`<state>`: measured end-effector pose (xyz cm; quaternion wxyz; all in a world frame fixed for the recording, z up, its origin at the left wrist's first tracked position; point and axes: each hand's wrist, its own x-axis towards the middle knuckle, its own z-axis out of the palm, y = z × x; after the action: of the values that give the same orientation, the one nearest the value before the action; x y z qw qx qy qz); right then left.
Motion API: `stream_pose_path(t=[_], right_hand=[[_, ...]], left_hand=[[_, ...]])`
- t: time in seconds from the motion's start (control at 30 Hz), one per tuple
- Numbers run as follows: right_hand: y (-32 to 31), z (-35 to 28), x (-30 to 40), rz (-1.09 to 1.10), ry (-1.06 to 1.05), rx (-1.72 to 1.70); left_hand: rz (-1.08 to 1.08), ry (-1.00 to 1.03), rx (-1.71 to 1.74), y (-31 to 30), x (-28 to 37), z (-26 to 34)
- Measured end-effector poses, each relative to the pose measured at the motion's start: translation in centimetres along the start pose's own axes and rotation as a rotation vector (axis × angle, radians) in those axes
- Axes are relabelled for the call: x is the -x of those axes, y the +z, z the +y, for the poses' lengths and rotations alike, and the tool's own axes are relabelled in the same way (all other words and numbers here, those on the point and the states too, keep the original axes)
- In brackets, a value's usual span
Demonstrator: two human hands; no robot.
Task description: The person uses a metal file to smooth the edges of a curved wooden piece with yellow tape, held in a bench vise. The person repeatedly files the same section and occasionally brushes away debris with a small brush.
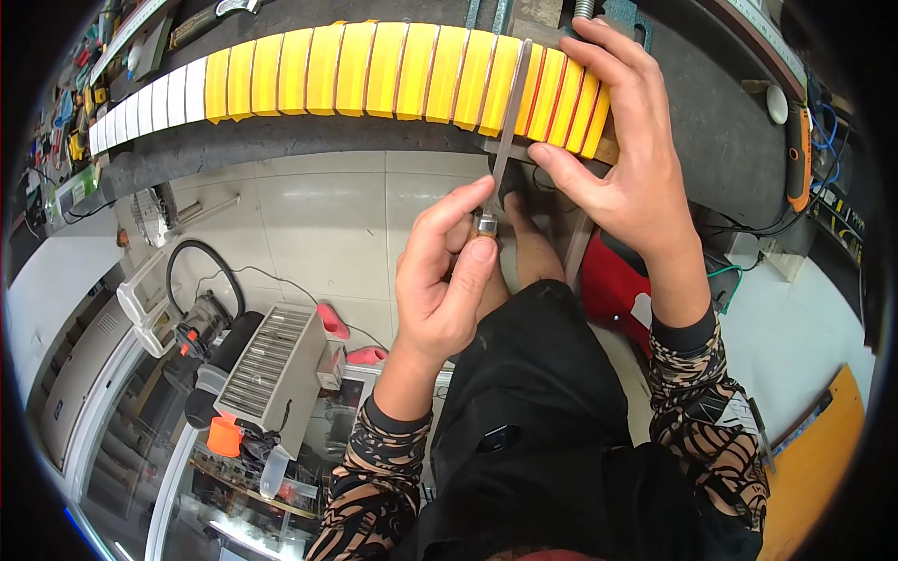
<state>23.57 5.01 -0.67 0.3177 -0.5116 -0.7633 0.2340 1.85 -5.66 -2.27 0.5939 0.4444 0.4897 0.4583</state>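
Observation:
A long, curved row of yellow blocks [354,70] lies along the near edge of the dark workbench [280,133], with thin reddish or metallic strips showing between the blocks. White pieces [158,102] continue it at the left end. My left hand [445,273] grips the handle of a slim, file-like tool [511,116], just behind its metal ferrule. The grey blade lies across the row near its right end. Around that end spans my right hand [635,140], thumb at the near side and fingers at the far side. My palm hides part of what supports the row.
A vise-like metal screw [584,8] stands behind the row. An orange-handled tool [798,158] and a white oval object [776,105] are on the right. Below left, a grey slatted unit [273,365] stands near a black hose [210,252] and pink slippers [332,320].

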Motion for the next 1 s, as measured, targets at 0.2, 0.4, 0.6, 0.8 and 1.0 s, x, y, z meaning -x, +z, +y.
stream_pose_path(t=[0.2,0.4,0.6,0.8,1.0], right_hand=[[0.8,0.6,0.8,0.114,-0.044,-0.029],[1.4,1.1,4.1,0.117,-0.095,0.14],[2.9,1.7,4.2,0.171,-0.088,0.13],[2.8,1.8,4.0,0.155,-0.084,0.147],[2.6,1.5,4.0,0.114,-0.046,0.159]], left_hand=[[0.02,0.008,-0.018,0.2,2.6,-1.4],[0.068,-0.099,-0.044,0.9,2.1,0.4],[0.101,-0.138,0.02,2.5,-3.4,2.8],[0.098,-0.05,-0.164,1.2,1.5,1.5],[0.112,-0.173,-0.123,2.8,-3.4,3.8]])
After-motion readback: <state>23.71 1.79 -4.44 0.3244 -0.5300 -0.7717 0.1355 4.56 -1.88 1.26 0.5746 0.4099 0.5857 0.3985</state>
